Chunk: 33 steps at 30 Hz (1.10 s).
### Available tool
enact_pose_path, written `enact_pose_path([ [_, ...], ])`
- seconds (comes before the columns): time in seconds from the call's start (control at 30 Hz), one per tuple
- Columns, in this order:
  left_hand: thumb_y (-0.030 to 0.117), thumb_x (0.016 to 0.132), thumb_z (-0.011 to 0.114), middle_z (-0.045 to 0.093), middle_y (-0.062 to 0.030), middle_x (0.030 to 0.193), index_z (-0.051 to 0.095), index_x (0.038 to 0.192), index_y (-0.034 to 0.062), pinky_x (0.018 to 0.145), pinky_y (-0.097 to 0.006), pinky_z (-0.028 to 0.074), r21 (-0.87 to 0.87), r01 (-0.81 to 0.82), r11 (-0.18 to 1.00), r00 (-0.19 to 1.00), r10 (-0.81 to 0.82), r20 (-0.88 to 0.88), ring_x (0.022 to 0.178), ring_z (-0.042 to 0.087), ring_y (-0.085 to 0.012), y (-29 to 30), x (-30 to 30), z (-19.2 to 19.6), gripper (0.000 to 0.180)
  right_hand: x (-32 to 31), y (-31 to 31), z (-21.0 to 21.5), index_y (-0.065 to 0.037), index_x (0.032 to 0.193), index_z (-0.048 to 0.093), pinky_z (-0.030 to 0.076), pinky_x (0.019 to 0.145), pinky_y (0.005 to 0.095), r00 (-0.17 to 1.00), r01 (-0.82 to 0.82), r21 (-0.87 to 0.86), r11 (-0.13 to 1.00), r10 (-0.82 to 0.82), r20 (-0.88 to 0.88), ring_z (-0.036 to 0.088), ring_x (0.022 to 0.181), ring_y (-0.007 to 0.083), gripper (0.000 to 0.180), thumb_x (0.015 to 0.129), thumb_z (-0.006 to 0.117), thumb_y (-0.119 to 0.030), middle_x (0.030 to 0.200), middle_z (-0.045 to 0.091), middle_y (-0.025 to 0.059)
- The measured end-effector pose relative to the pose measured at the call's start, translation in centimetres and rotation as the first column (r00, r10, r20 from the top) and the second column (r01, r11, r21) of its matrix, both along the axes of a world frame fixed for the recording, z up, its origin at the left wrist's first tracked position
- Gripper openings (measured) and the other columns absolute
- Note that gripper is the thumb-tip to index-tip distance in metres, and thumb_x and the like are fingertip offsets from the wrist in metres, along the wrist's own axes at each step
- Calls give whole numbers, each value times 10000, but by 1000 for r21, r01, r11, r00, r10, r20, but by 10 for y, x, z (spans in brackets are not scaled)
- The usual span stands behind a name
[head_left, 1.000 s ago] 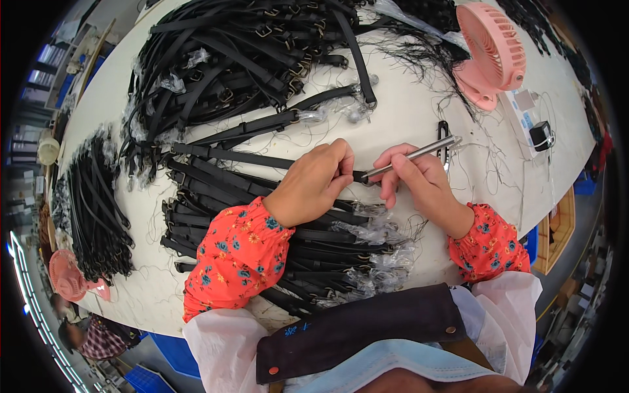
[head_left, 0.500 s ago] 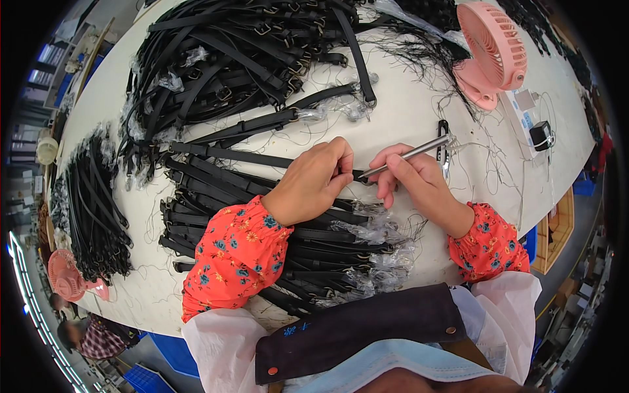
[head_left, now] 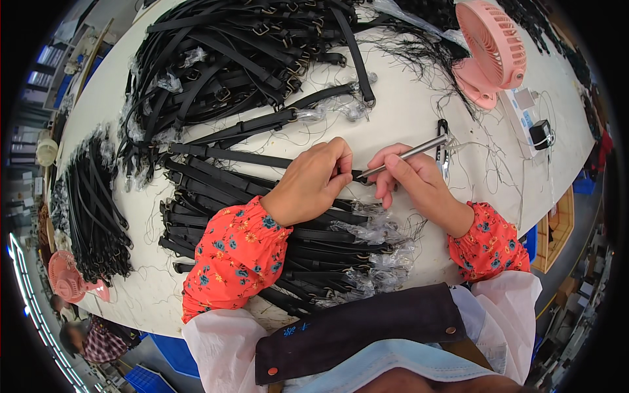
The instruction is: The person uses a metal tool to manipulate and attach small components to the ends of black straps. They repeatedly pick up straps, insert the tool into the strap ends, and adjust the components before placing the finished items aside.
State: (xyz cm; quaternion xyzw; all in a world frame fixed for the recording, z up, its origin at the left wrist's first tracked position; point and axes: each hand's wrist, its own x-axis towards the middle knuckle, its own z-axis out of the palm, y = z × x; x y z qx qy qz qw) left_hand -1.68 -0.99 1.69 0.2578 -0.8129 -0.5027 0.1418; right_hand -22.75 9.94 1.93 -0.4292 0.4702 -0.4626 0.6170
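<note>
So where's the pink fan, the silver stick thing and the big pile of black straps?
Pink fan (head_left: 493,40), head view, on its round grille.
Silver rod (head_left: 407,155), head view, middle of its shaft.
Pile of black straps (head_left: 229,59), head view, middle of the heap.

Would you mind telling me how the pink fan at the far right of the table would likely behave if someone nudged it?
The pink fan looks like light plastic, so it would probably slide easily on the smooth table. Its broad round head stands on a small base, so a push high up might tip it. The white cable next to it could tug or snag.
</note>
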Motion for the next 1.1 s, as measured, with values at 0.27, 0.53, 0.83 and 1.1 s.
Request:
enact_pose_path([
  [0.27,-8,846,669,576,-137,799,508,915,15,681,-404,457,56,-13,998,1000,13,1,734,576,-293,0,1,1,178,0,0,1,69,1084,630,519,645,257,1000,-6,0,1000,6,-21,658,661,149,443,1094,452,-337,893,661,99],
  [0.53,-14,896,663,562,-2,807,516,954,23,626,-253,422,101,-22,995,1000,20,21,693,486,-74,-6,6,4,162,0,-1,6,29,1165,618,502,656,242,997,-55,1,998,55,-48,641,679,121,439,1096,433,-363,849,675,89],
  [0.83,-30,904,646,558,6,876,463,944,42,647,-229,422,196,-19,980,999,24,-24,734,473,-49,-9,7,1,200,1,0,1,15,1205,602,500,654,242,996,-86,-32,996,85,-37,629,705,116,403,1100,425,-332,884,679,89],
  [1.1,-35,921,627,545,10,894,445,943,55,664,-215,422,267,-30,963,997,48,-58,758,464,-40,-9,6,0,204,1,-1,-3,7,1232,588,498,650,237,994,-110,-59,992,109,-10,621,700,115,373,1098,441,-309,929,690,93],
])
